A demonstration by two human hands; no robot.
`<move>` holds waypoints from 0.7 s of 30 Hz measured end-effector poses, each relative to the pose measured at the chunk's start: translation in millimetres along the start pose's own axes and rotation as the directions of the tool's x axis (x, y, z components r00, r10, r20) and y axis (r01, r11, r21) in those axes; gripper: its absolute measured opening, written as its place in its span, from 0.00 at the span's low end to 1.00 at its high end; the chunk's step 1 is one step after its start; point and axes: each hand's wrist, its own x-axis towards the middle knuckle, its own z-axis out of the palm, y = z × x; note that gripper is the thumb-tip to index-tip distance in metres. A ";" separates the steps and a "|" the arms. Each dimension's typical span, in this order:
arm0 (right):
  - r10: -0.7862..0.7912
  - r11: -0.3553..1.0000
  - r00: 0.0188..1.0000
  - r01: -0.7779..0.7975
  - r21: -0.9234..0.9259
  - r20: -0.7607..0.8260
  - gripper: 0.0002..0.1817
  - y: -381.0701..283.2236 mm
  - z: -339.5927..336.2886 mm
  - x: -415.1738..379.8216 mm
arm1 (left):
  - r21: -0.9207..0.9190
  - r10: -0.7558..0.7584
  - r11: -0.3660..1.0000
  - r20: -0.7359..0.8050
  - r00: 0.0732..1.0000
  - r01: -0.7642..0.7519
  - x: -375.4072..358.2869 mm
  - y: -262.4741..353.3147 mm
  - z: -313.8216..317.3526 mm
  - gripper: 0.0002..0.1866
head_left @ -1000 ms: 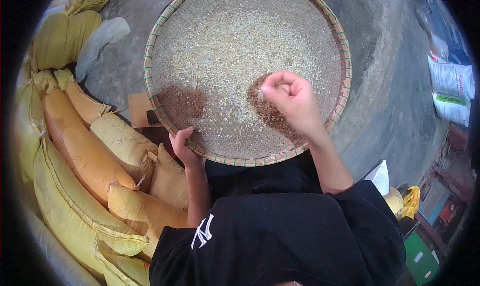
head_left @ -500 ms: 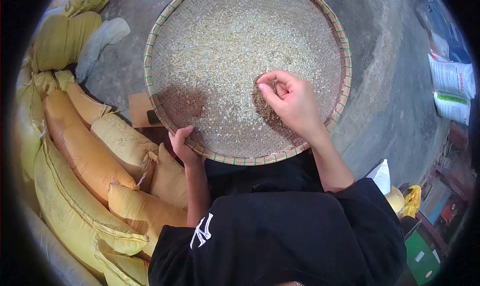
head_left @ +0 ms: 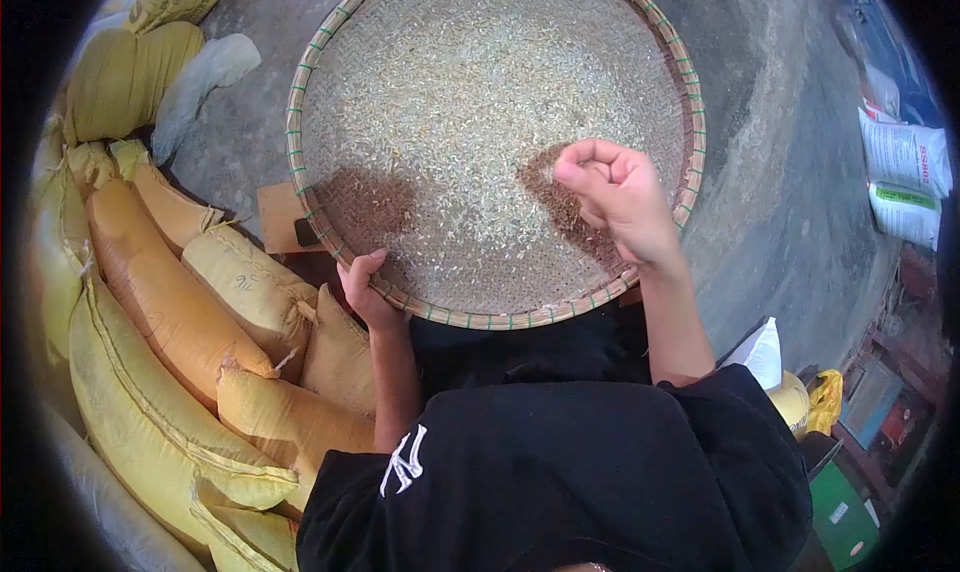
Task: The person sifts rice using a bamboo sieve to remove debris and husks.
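Head view: round woven tray (head_left: 500, 321) sits in front of the person, near edge by the dark clothing (head_left: 560, 452), rim bound with green ties; left hand (head_left: 366, 292) grips the rim at the near left, thumb on top, fingers mostly hidden under it; right hand (head_left: 625, 202) is raised over the near right part of the tray, thumb and index finger pinched together, other fingers curled; can't tell if anything is between the tips; pale grains (head_left: 460, 102) lie spread over the tray, thinner toward the near edge; shadows fall by both hands; stuffed yellow and orange sacks (head_left: 165, 282) lie piled to the left; printed white bags (head_left: 905, 157) are at far right, well apart from the tray; grey floor (head_left: 790, 162) between.
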 end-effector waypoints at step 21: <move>-0.251 0.790 0.950 0.090 -0.607 -0.186 0.08 -7.0 34.9 4.9 | -0.064 0.001 0.998 0.030 1.000 0.001 -3.3 5.1 10.5 0.18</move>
